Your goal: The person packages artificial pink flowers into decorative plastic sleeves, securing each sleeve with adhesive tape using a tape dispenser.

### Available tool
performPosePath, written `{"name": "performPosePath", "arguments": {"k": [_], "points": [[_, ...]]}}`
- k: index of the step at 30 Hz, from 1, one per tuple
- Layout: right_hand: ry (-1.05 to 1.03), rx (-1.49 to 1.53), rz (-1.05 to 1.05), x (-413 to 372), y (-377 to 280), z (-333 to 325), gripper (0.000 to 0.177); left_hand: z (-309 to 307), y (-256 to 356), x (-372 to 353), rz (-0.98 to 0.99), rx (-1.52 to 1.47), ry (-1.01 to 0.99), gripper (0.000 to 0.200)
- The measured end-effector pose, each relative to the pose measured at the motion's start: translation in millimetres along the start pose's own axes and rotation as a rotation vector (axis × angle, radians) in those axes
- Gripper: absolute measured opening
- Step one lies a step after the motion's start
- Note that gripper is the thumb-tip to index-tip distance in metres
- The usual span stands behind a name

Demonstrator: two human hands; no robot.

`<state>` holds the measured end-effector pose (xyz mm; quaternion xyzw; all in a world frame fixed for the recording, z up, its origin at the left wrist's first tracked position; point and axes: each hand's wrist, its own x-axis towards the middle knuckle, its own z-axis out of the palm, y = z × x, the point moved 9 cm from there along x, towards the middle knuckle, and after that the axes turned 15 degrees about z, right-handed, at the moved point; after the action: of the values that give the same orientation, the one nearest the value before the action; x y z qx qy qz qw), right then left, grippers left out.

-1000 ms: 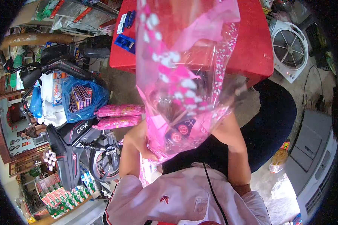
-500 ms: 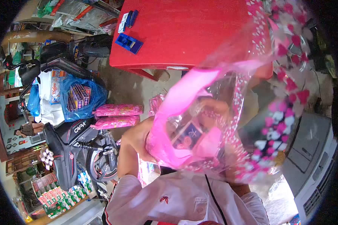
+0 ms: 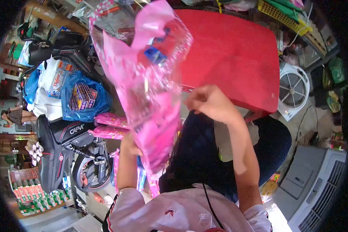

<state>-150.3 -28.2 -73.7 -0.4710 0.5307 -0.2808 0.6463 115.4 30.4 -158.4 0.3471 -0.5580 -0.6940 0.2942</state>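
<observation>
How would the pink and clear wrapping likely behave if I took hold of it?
The wrapping would probably flop at its wide upper end, where it bends and flares. It seems light for its size, since the left hand alone appears to support it. Its glossy surface may be slippery.

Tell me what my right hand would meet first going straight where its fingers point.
Your right hand would likely meet the pink wrapper your left hand holds, though depth between them is unclear.
</observation>
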Motion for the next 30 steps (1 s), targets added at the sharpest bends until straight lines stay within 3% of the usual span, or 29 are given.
{"name": "performPosePath", "arguments": {"k": [3, 4, 6, 10, 13, 17, 20, 26, 30], "points": [[-0.025, 0.115, 0.013, 43, -11, 4, 0.016, -70, 2, 11, -0.143, 0.037, 0.21, 0.124], [0.005, 0.195, 0.033, 53, -14, 3, 0.017, -86, 14, 23, -0.093, 0.028, 0.197, 0.126], [0.068, 0.355, 0.073, 71, -19, 6, 0.019, -103, 74, 54, 0.335, -0.029, 0.006, 0.132], [0.162, 0.536, -0.011, 105, -16, 11, 0.021, -110, 145, 110, 0.351, 0.019, -0.083, 0.129], [0.231, 0.67, -0.023, 123, -8, 14, 0.02, -113, 172, 145, 0.276, 0.184, -0.174, 0.115], [0.313, 0.635, 0.047, 135, 10, 19, 0.022, -122, 173, 185, 0.047, 0.486, -0.291, 0.088], [0.31, 0.693, 0.014, 137, 12, 21, 0.025, -128, 170, 211, 0.023, 0.489, -0.409, 0.085], [0.226, 0.609, 0.11, 132, 21, 17, 0.032, -119, 199, 209, 0.025, 0.391, -0.419, 0.081], [0.521, 0.474, -0.126, 111, 4, -20, 0.033, -104, 211, 199, -0.008, 0.384, -0.477, 0.084]]}}
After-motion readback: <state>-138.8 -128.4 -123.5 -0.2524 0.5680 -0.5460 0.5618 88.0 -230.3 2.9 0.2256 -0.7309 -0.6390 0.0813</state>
